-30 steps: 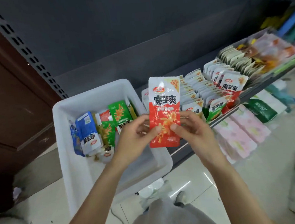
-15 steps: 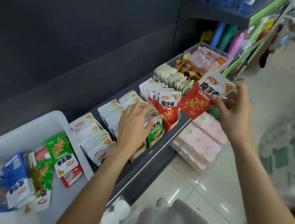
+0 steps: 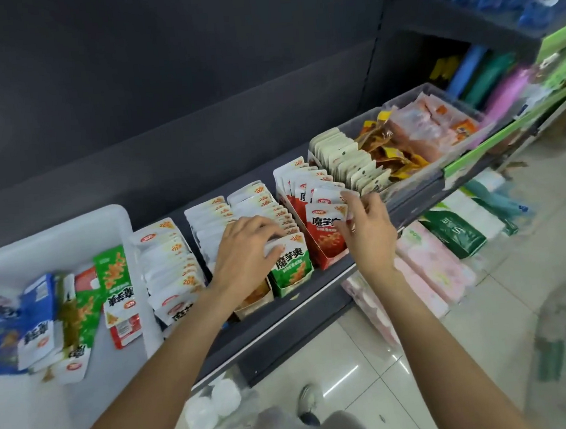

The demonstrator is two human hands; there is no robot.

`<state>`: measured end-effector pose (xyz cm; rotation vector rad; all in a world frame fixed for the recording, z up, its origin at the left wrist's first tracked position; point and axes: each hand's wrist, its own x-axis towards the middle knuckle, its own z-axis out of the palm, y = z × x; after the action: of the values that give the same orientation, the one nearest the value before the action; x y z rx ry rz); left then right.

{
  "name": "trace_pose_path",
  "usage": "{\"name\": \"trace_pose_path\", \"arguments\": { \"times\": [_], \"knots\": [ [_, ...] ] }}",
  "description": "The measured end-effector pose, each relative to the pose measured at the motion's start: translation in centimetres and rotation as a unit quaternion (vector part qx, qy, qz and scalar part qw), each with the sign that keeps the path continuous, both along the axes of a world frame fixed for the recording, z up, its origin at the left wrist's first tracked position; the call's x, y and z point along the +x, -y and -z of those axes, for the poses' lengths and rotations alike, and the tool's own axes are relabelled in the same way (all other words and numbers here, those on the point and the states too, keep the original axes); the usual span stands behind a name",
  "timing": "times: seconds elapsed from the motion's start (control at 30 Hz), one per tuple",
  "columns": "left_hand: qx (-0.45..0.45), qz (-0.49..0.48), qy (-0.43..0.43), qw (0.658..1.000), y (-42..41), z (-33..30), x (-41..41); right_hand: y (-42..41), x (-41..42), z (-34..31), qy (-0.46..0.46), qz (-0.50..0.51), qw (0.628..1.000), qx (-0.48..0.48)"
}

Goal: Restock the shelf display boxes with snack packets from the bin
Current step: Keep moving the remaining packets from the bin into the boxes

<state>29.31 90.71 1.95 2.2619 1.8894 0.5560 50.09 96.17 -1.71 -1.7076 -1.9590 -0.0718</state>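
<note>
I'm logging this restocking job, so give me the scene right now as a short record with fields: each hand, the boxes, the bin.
left hand: rests on the packets beside the green display box, fingers on a packet top
right hand: pinches the red packet at the front of the red display box
white bin: left of the boxes, blue, green and red packets inside
shelf: display boxes stand in a row
</note>
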Motion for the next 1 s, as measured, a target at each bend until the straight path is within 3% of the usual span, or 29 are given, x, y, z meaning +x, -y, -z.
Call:
{"name": "trace_pose_path", "arguments": {
  "times": [0.13,0.27,0.37,0.47,0.53,0.6,0.7,0.87,1.0],
  "knots": [
    [0.049,-0.011,0.029,0.998,1.2,-0.7,-0.3,1.7,-0.1,-2.2,-0.162,0.032,0.986,-0.011],
    [0.196,-0.050,0.109,0.973,4.4,-2.6,-2.6,5.7,-2.0,-5.6,-0.316,-0.045,0.948,-0.002],
    [0.290,-0.078,0.134,0.944,7.9,-3.6,-6.4,8.6,-5.3,-8.4,-0.316,-0.178,0.932,-0.015],
    [0.319,-0.130,0.141,0.928,11.2,-3.4,-11.9,10.7,-10.0,-10.2,-0.298,-0.318,0.897,-0.078],
    [0.268,-0.196,0.149,0.931,12.8,-2.5,-15.8,11.6,-14.0,-10.4,-0.278,-0.379,0.874,-0.121],
    [0.147,-0.266,0.135,0.943,13.5,-0.5,-20.0,12.3,-18.2,-9.7,-0.247,-0.412,0.862,-0.163],
    [-0.015,-0.274,0.054,0.960,13.8,3.2,-25.6,13.3,-25.1,-7.5,-0.174,-0.423,0.859,-0.229],
    [-0.122,-0.238,-0.031,0.963,13.0,6.8,-30.3,12.7,-34.8,-2.4,0.018,-0.356,0.879,-0.316],
    [-0.186,-0.222,-0.052,0.956,12.0,8.5,-31.3,11.3,-39.1,3.1,0.138,-0.238,0.899,-0.342]
  ]
}}
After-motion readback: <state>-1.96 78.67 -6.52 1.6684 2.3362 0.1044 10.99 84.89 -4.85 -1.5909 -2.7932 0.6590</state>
